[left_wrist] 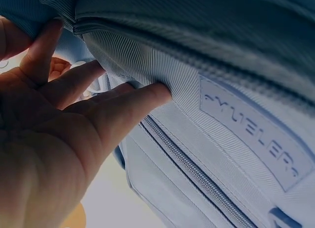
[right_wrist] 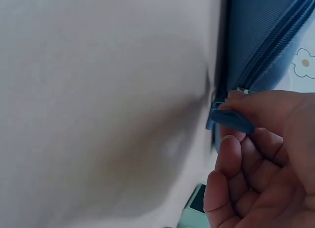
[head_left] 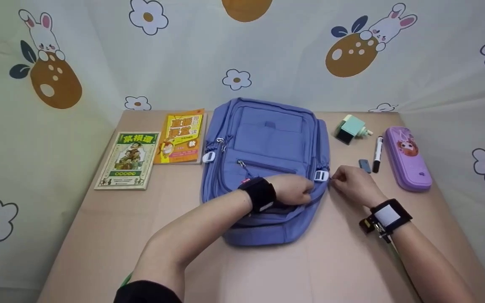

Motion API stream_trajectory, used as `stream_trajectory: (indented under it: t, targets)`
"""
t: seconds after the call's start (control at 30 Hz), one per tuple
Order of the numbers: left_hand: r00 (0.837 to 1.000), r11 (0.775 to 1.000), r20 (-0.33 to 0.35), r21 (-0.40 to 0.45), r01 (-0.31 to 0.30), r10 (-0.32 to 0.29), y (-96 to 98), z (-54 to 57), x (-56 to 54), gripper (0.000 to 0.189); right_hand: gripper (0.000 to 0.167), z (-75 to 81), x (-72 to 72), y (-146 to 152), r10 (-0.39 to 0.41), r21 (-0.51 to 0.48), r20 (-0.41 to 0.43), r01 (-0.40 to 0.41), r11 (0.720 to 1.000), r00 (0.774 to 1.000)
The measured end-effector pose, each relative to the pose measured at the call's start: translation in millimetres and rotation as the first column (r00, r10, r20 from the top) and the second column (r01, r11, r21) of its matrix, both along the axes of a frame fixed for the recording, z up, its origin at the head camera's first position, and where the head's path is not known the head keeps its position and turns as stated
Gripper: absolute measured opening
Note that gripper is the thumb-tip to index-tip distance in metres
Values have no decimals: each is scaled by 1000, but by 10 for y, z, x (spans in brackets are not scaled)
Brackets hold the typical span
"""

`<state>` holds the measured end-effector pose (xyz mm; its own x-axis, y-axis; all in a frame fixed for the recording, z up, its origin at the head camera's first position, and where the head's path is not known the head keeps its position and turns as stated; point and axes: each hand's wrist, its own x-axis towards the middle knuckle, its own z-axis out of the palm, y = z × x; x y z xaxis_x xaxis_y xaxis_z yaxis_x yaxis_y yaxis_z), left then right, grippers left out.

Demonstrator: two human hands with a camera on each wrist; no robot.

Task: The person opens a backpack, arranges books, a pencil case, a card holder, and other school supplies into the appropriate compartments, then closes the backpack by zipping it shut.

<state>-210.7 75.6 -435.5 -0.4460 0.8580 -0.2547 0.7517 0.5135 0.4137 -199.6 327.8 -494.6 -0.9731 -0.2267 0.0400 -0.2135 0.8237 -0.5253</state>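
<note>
A blue backpack [head_left: 272, 143] lies flat in the middle of the table, front side up. My left hand [head_left: 291, 189] is on its lower right part and grips the fabric near a zipper seam. In the left wrist view the fingers [left_wrist: 130, 110] press into the cloth, close to a "YUELER" label [left_wrist: 253, 134]. At the bag's right side, my right hand [head_left: 358, 185] pinches a blue zipper pull [right_wrist: 234, 120] between thumb and index finger. The side zipper [right_wrist: 278, 41] runs up from the pull. Part of the left hand's grip is hidden.
Left of the bag lie a green book [head_left: 128, 160] and an orange book [head_left: 181, 136]. To the right are a mint-green bottle-shaped item [head_left: 353, 128], a marker [head_left: 377, 154], a small grey-blue block [head_left: 364, 166] and a purple pencil case [head_left: 409, 160]. Patterned fabric [head_left: 192, 54] surrounds the table.
</note>
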Motion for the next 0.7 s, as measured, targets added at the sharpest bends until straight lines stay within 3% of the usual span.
stream_trajectory:
  t: [0.7]
  targets:
    - [1000,999,4,-35,-11,12,19,19,12,15,4,138,197,-9,63,19,71,-65,998,995]
